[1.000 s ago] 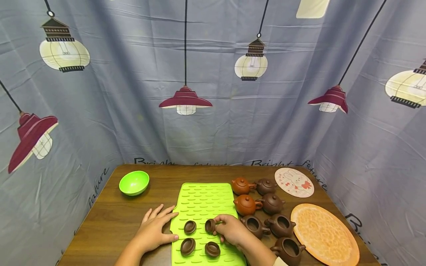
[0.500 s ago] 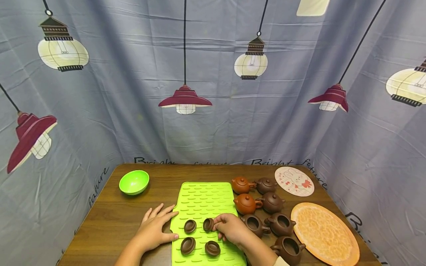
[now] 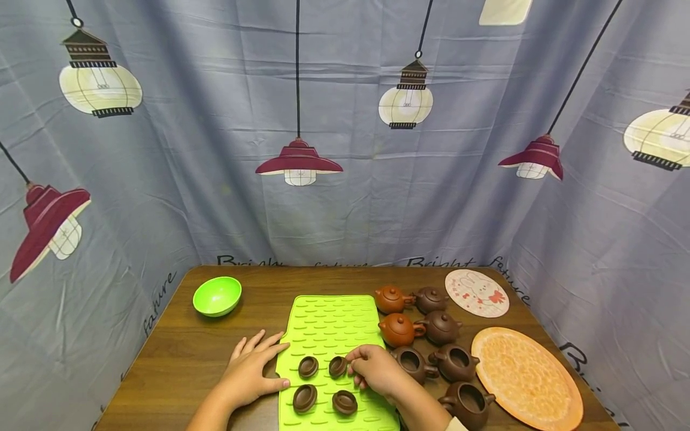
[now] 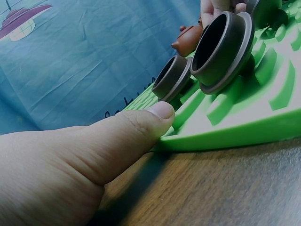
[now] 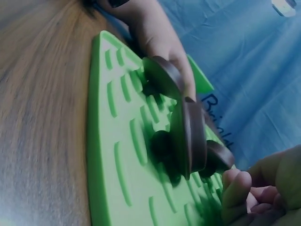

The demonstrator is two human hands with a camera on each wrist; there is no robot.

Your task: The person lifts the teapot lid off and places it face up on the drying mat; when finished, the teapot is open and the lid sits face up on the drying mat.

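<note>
Several dark brown teapot lids lie upside down, tilted on their knobs, on the green silicone mat [image 3: 334, 323]. The far right lid [image 3: 338, 366] sits right by the fingertips of my right hand [image 3: 377, 372], whose fingers are bent and hold nothing. Left of it is another lid [image 3: 308, 367]. Nearer to me are a left lid [image 3: 305, 398] and a right lid [image 3: 344, 402]. My left hand [image 3: 245, 374] rests with spread fingers along the mat's left edge; in the left wrist view its thumb [image 4: 141, 125] touches the mat's border beside the lids.
Right of the mat stand lidded orange teapots [image 3: 399, 330], lidded brown teapots [image 3: 441, 328] and lidless brown teapots [image 3: 468, 407]. Farther right lie a round orange placemat [image 3: 528, 380] and a rabbit-print round mat [image 3: 477, 293]. A green bowl [image 3: 217, 296] stands back left on the wooden table [image 3: 172, 359].
My right hand has set the far right lid down slightly to the left and let go, its fingertips now just beside it. The left hand has stayed in place.
</note>
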